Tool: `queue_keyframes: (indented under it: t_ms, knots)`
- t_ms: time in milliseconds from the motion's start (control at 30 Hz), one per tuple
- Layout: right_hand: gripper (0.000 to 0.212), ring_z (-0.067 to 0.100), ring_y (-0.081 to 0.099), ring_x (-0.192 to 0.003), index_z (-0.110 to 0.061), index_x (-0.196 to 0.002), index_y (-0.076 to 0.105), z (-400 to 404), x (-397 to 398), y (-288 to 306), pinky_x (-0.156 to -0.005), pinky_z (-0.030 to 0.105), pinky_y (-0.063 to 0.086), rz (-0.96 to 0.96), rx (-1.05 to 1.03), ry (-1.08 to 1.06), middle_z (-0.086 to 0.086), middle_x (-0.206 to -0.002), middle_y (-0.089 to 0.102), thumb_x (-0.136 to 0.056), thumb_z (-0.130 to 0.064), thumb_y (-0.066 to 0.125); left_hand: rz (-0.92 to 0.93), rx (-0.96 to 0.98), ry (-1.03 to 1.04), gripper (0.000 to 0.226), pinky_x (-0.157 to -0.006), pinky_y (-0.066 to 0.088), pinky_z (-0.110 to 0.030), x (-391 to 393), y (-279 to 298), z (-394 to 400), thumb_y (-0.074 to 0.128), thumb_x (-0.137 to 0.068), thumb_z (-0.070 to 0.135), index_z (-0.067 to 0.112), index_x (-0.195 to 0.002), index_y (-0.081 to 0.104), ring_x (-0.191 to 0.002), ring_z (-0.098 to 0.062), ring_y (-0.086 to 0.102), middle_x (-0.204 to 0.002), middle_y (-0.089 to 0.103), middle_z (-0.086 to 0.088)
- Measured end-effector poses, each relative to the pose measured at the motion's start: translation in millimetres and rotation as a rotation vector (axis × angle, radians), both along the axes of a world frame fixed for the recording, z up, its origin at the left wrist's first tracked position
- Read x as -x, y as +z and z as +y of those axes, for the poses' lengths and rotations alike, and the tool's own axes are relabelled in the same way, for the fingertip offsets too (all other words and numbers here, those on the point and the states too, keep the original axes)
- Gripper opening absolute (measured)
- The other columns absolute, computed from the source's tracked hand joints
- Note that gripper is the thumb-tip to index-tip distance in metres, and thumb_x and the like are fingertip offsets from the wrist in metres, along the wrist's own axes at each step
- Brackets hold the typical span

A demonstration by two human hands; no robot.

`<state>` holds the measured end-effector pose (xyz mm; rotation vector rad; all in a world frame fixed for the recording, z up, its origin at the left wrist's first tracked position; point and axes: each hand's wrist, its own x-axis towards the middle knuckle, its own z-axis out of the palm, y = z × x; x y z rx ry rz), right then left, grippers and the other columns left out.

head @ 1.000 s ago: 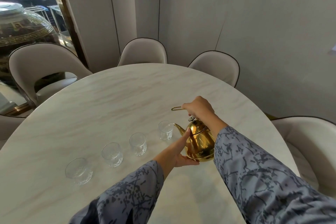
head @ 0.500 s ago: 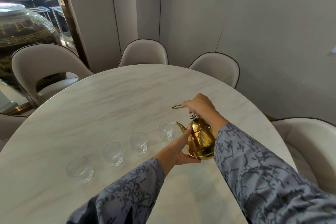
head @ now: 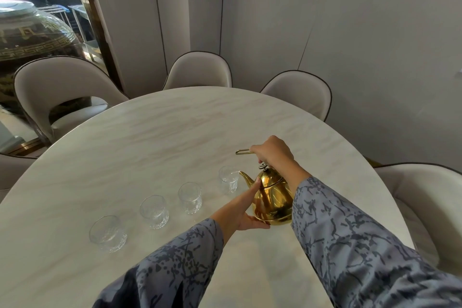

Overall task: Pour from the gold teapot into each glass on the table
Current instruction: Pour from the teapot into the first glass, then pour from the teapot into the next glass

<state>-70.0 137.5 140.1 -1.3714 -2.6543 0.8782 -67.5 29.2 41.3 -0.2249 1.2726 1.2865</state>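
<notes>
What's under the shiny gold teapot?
The left hand holds the teapot at its side, thumb at the bottom edge. Below lies the marble table. The pot's own body hides its underside, so whether it touches the table cannot be seen.

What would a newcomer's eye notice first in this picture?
The shiny gold teapot, right of centre over the table: the right hand grips its handle, the left hand touches its side. Its spout is at the rim of the nearest glass of four in a row.

2 grey-blue sleeves [head: 350,232] with dark branching print
</notes>
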Motion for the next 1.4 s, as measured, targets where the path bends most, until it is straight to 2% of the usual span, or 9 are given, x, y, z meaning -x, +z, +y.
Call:
queue_keyframes:
  t_ms: [100,233,433,567,733,933,1067,1300,1400]
  knots:
    - [0.027,0.017,0.060,-0.061,-0.011,-0.072,0.065,0,-1,-8,-0.063,0.030,0.049,0.025,0.023,-0.021,-0.001,-0.069,0.068,-0.085,-0.034,0.059,0.011,0.016,-0.009,0.081,-0.090,0.060,-0.051,1,0,-3,0.071,-0.072,0.066,0.023,-0.130,0.034,-0.130,-0.042,0.053,-0.153,0.040,-0.020]
    - [0.030,0.015,0.059,-0.061,-0.011,-0.070,0.062,0,-4,-19,-0.058,0.027,0.045,0.064,0.052,-0.044,0.000,-0.072,0.069,-0.086,-0.036,0.059,0.051,0.027,-0.003,0.095,-0.095,0.058,-0.051,3,-11,-4,0.068,-0.075,0.068,0.021,-0.149,0.031,-0.138,-0.041,0.046,-0.159,0.032,-0.016]
    - [0.034,0.019,0.065,-0.063,-0.013,-0.065,0.058,0,-11,-34,-0.067,0.035,0.056,0.164,0.095,-0.103,-0.001,-0.066,0.068,-0.083,-0.042,0.062,0.146,0.041,-0.032,0.088,-0.105,0.050,-0.054,6,-21,-5,0.059,-0.082,0.068,0.018,-0.150,0.036,-0.141,-0.039,0.043,-0.159,0.038,-0.014]
    - [0.039,0.013,0.060,-0.055,-0.008,-0.076,0.067,2,-17,-43,-0.057,0.029,0.049,0.219,0.129,-0.117,-0.002,-0.065,0.068,-0.085,-0.046,0.061,0.213,0.064,-0.040,0.083,-0.102,0.052,-0.055,10,-22,-7,0.060,-0.083,0.066,0.017,-0.146,0.040,-0.138,-0.040,0.047,-0.156,0.043,-0.013]
    - [0.044,0.011,0.051,-0.045,-0.008,-0.059,0.062,1,-23,-44,-0.051,0.024,0.041,0.283,0.114,-0.101,-0.003,-0.051,0.058,-0.089,-0.041,0.061,0.270,0.093,-0.007,0.087,-0.094,0.057,-0.054,11,-21,-10,0.064,-0.079,0.067,0.018,-0.147,0.040,-0.136,-0.040,0.047,-0.153,0.044,-0.013]
    - [0.049,0.013,0.049,-0.045,-0.010,-0.050,0.053,-7,-27,-42,-0.051,0.024,0.040,0.320,0.097,-0.019,0.000,-0.049,0.056,-0.089,-0.039,0.060,0.288,0.073,0.062,0.083,-0.095,0.057,-0.054,6,-19,-20,0.065,-0.080,0.065,0.018,-0.144,0.042,-0.128,-0.039,0.056,-0.144,0.053,-0.014]
    - [0.045,0.019,0.049,-0.050,-0.008,-0.053,0.056,-22,-23,-38,-0.053,0.027,0.040,0.324,0.093,0.053,0.006,-0.053,0.054,-0.086,-0.038,0.059,0.273,0.059,0.115,0.078,-0.097,0.056,-0.054,1,-18,-34,0.064,-0.083,0.062,0.017,-0.143,0.041,-0.133,-0.039,0.051,-0.147,0.049,-0.014]
    - [0.046,0.017,0.045,-0.046,-0.012,-0.051,0.053,-58,-10,-39,-0.053,0.026,0.039,0.262,0.081,0.158,0.002,-0.049,0.051,-0.088,-0.039,0.060,0.181,0.032,0.124,0.090,-0.085,0.058,-0.050,1,-18,-73,0.063,-0.079,0.068,0.017,-0.148,0.037,-0.137,-0.041,0.047,-0.155,0.042,-0.014]
    - [0.050,0.015,0.037,-0.042,-0.015,-0.047,0.044,-74,-4,-41,-0.052,0.027,0.036,0.229,0.058,0.187,-0.003,-0.044,0.042,-0.089,-0.039,0.060,0.145,0.022,0.098,0.087,-0.093,0.058,-0.050,2,-18,-90,0.060,-0.081,0.069,0.018,-0.148,0.038,-0.139,-0.042,0.045,-0.158,0.040,-0.013]
